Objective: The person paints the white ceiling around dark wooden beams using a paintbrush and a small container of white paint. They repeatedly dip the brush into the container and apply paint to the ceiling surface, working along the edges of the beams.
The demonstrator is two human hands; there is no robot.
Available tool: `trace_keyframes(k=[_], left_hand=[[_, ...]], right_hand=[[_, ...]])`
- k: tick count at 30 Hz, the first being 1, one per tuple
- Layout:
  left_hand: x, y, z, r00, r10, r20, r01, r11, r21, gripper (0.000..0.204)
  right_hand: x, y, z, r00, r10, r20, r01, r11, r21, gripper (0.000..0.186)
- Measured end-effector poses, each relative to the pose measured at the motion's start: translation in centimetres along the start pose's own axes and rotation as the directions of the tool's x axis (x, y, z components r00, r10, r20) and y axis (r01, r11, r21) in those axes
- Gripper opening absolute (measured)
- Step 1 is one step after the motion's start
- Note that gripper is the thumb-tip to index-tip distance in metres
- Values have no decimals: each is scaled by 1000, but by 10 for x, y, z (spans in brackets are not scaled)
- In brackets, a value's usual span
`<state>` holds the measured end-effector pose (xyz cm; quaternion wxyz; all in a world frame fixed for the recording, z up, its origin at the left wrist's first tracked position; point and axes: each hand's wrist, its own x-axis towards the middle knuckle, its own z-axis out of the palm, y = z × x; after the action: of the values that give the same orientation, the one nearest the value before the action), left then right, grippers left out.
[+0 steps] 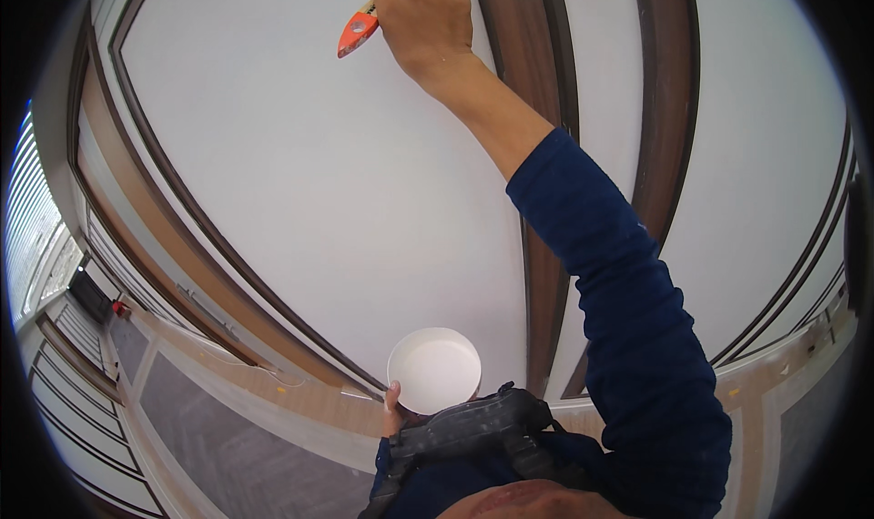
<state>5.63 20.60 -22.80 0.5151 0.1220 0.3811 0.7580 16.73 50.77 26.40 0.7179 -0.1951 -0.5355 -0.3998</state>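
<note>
Raised high at the top of the view, my right hand [424, 20] is closed round a paintbrush [357, 32]. Its orange handle end sticks out below the fist, pointing down and left. The bristles cannot be made out. Low in the middle, my left hand [392, 412] grips the side of a round white tub [434, 371] close to my body; one digit shows on its left rim, and the other fingers are hidden. The tub's inside looks plain white, so I cannot tell how much is in it. A large white wall panel [300, 173] stands behind both hands.
Dark brown wood strips [537, 91] run up the wall right of the panel. A wooden door frame [173, 255] stands at left. Grey flooring [237, 437] with a pale border lies below. A railing [82, 419] and a window with blinds [36, 200] are far left.
</note>
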Motion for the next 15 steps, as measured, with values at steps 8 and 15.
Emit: trace_keyframes(k=[8,15], left_hand=[[6,-5,-8,999,22,-35,-21,999,39,81],[16,-5,-36,999,-35,13,35,998,42,70]], right_hand=[[-13,-4,-8,1000,17,-10,-17,1000,8,7],[-22,-8,-21,1000,7,-1,-7,1000,30,6]])
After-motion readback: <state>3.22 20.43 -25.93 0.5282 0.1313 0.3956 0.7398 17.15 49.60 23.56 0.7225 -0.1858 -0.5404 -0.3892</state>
